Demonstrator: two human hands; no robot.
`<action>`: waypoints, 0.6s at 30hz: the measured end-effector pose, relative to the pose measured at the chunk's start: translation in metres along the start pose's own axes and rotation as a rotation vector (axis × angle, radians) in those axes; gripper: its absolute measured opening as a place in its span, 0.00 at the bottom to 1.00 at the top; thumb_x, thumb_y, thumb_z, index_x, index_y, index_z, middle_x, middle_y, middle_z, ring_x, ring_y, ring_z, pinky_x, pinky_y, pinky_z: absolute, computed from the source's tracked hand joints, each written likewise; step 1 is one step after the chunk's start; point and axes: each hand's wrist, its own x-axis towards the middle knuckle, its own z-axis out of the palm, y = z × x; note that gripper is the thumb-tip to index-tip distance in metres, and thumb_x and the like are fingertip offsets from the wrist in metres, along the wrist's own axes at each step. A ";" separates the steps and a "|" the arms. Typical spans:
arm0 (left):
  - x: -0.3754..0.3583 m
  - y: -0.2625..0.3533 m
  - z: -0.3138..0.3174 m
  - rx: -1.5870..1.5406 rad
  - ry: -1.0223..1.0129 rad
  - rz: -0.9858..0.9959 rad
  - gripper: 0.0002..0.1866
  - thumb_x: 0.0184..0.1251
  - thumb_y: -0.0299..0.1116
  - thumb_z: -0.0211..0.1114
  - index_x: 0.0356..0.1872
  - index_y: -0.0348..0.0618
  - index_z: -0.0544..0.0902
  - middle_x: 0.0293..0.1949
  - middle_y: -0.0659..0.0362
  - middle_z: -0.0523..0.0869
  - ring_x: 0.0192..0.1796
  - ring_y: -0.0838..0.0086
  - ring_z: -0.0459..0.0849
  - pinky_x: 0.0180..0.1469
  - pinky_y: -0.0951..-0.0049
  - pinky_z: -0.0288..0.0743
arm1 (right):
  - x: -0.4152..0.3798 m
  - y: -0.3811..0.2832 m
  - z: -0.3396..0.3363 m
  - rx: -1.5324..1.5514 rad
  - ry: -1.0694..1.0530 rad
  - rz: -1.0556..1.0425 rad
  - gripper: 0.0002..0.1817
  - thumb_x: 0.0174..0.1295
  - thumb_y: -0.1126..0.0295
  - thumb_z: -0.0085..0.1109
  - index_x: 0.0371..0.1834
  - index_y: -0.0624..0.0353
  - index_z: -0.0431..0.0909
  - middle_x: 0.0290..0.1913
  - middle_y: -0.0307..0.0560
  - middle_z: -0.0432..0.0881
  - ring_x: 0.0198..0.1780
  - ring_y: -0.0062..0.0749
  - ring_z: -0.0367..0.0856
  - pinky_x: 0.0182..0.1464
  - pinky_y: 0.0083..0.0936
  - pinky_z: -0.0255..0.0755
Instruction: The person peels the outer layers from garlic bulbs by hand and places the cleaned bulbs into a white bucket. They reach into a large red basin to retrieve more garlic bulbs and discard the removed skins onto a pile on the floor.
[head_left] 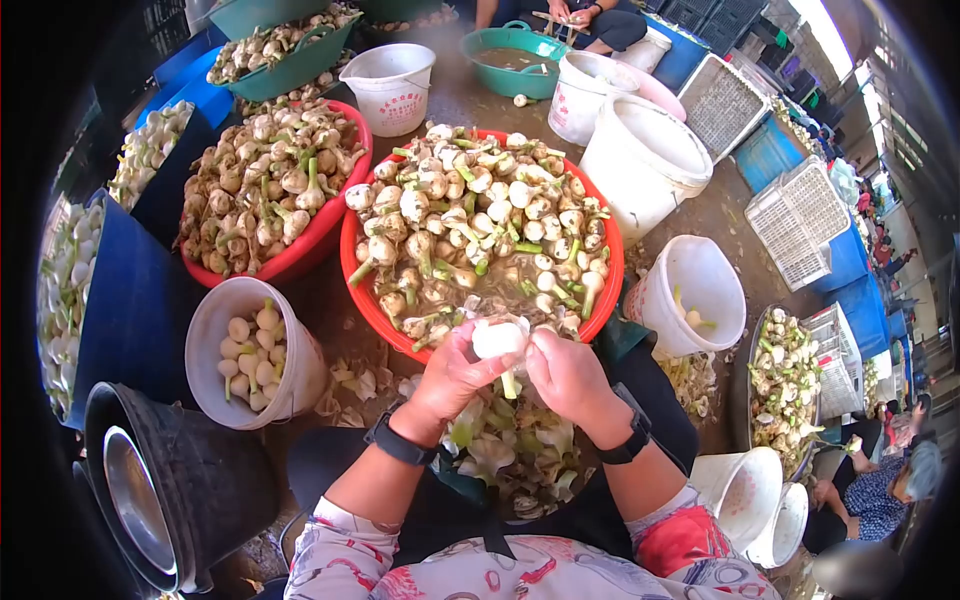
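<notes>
A white garlic bulb (497,340) with a short green stem pointing down is between my hands, just over the near rim of a red basin. My left hand (457,372) is closed around the bulb, thumb and fingers on its left side. On its right side my right hand (568,372) pinches with thumb and forefinger at the bulb's edge; what lies in that pinch is too small to make out. The red basin (617,245) is heaped with unpeeled garlic bulbs (480,200) standing in murky water. Below my hands, garlic peelings (510,450) lie in a heap between my knees.
To the left stand a white bucket (205,385) with peeled bulbs, a second red basin (350,190) of garlic and a black bucket (215,500). On the right are white buckets (685,315), crates (795,225) and a bowl of garlic. Another person (880,495) sits at lower right.
</notes>
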 end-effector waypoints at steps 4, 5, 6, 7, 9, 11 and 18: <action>-0.003 -0.002 0.003 -0.045 0.051 0.025 0.22 0.50 0.30 0.67 0.48 0.40 0.70 0.43 0.60 0.77 0.47 0.75 0.74 0.52 0.74 0.66 | -0.006 -0.005 -0.003 0.181 0.006 -0.001 0.05 0.54 0.71 0.49 0.29 0.60 0.68 0.20 0.54 0.73 0.23 0.50 0.73 0.25 0.40 0.66; -0.003 -0.002 0.002 -0.043 0.044 0.044 0.21 0.50 0.29 0.67 0.47 0.40 0.71 0.42 0.61 0.77 0.46 0.77 0.75 0.51 0.76 0.67 | -0.005 -0.007 -0.004 0.178 0.009 -0.004 0.05 0.54 0.71 0.49 0.29 0.60 0.68 0.20 0.54 0.73 0.23 0.50 0.73 0.25 0.40 0.66; -0.003 -0.003 0.001 -0.042 0.038 0.060 0.21 0.50 0.29 0.67 0.45 0.40 0.72 0.41 0.61 0.78 0.44 0.79 0.75 0.49 0.77 0.68 | -0.004 -0.010 -0.006 0.080 0.005 -0.027 0.05 0.54 0.71 0.50 0.30 0.60 0.68 0.20 0.54 0.73 0.24 0.50 0.73 0.25 0.39 0.66; -0.003 -0.003 -0.001 -0.044 0.037 0.060 0.21 0.50 0.29 0.67 0.45 0.40 0.72 0.41 0.61 0.78 0.44 0.79 0.75 0.49 0.77 0.68 | -0.003 -0.011 -0.007 -0.018 0.000 -0.049 0.05 0.54 0.71 0.50 0.31 0.60 0.69 0.20 0.55 0.72 0.24 0.50 0.73 0.25 0.38 0.66; -0.001 -0.002 -0.005 -0.198 -0.040 0.003 0.21 0.50 0.27 0.65 0.47 0.40 0.71 0.43 0.59 0.78 0.46 0.74 0.76 0.50 0.73 0.69 | -0.001 -0.009 -0.008 0.011 0.067 -0.041 0.05 0.55 0.71 0.49 0.31 0.61 0.69 0.19 0.52 0.72 0.21 0.45 0.73 0.23 0.33 0.65; -0.006 0.013 0.004 -0.350 -0.090 -0.005 0.21 0.51 0.28 0.64 0.47 0.40 0.70 0.43 0.57 0.78 0.46 0.72 0.76 0.49 0.71 0.69 | 0.005 -0.003 -0.011 0.041 0.131 -0.038 0.06 0.56 0.71 0.49 0.32 0.61 0.70 0.18 0.49 0.72 0.19 0.39 0.73 0.21 0.28 0.65; 0.004 -0.005 -0.011 -0.382 -0.090 -0.219 0.19 0.60 0.42 0.53 0.46 0.40 0.71 0.36 0.56 0.78 0.33 0.70 0.77 0.29 0.79 0.69 | 0.010 -0.016 0.004 1.085 -0.075 0.265 0.09 0.62 0.71 0.40 0.29 0.62 0.69 0.18 0.35 0.68 0.15 0.13 0.61 0.19 0.11 0.58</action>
